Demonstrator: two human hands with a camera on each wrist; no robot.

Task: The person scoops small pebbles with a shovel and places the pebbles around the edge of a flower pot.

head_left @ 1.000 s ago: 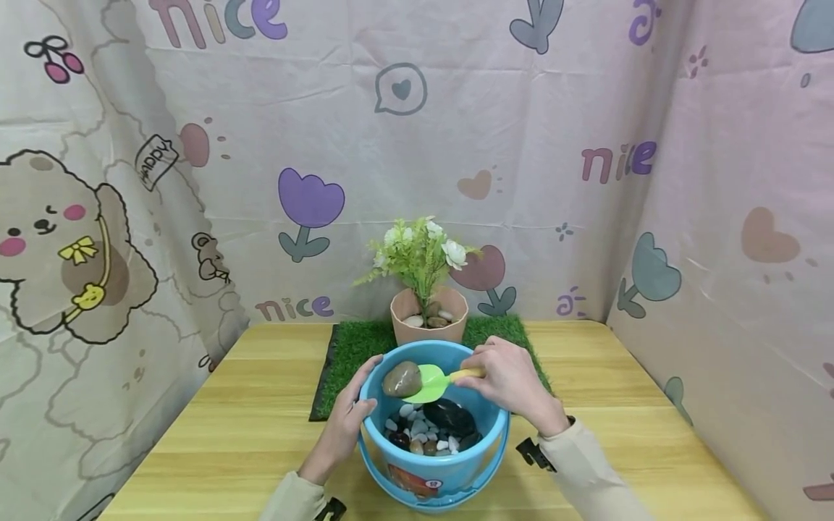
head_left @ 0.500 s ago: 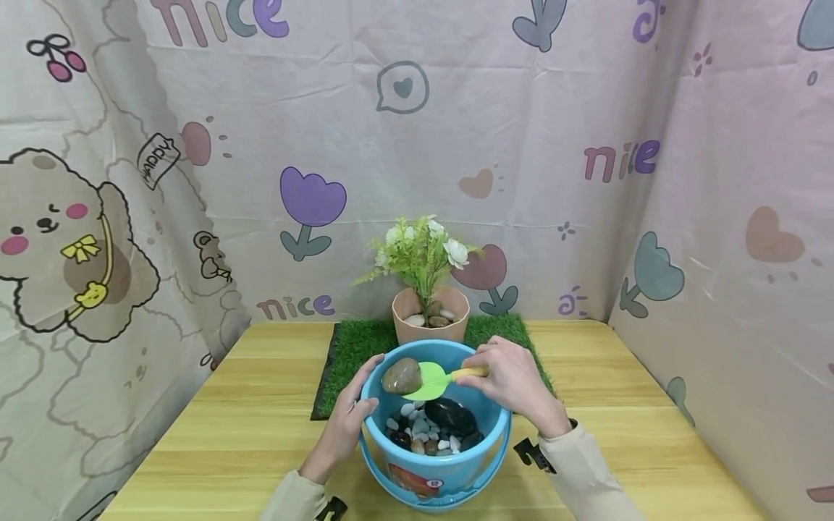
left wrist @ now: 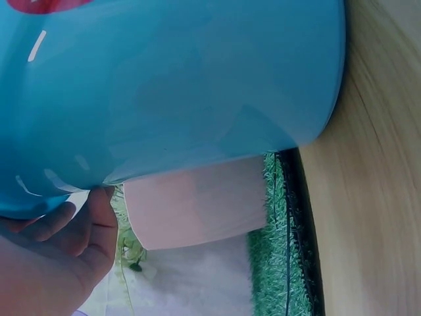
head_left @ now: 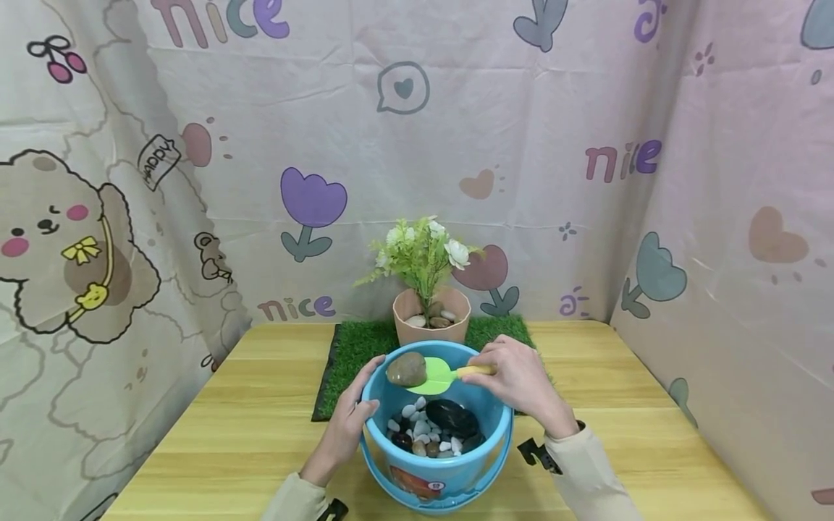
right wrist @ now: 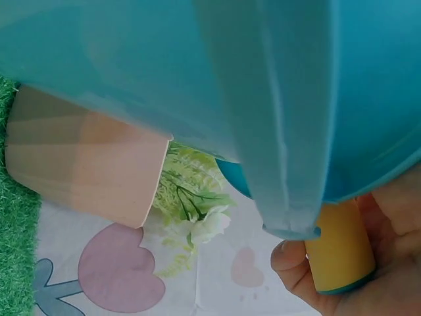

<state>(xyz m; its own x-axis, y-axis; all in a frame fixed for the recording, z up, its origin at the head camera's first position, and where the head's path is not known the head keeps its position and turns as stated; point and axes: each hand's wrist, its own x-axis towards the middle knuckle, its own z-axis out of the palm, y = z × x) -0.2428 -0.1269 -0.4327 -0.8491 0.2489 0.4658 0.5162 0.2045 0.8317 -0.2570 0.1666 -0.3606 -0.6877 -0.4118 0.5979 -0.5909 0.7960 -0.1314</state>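
My left hand (head_left: pixel 344 423) holds the blue plastic bucket (head_left: pixel 470 464) at its left rim, with the thumb over the edge. In the left wrist view, its fingers lie against the bucket's side. My right hand (head_left: pixel 517 380) grips the yellow handle (right wrist: pixel 342 247) of a toy shovel (head_left: pixel 441 376) with a light green blade. On the blade, above the bucket's mouth, rests a large brown-grey stone (head_left: pixel 407 370). Inside the bucket lie a big glossy black stone (head_left: pixel 452 417) and several small white, grey and brown pebbles (head_left: pixel 422 428).
Behind the bucket stands a pink pot (head_left: pixel 430 333) with white flowers (head_left: pixel 457 252) and stones, on an artificial grass mat (head_left: pixel 365 340). The bucket's handle (head_left: pixel 487 474) hangs down in front. All stand on a wooden table (head_left: pixel 241 412), with a printed curtain (head_left: pixel 430 145) around it.
The shovel, with the stone on its blade, has shifted slightly right and up along with my right hand. My left hand keeps its hold on the bucket rim.
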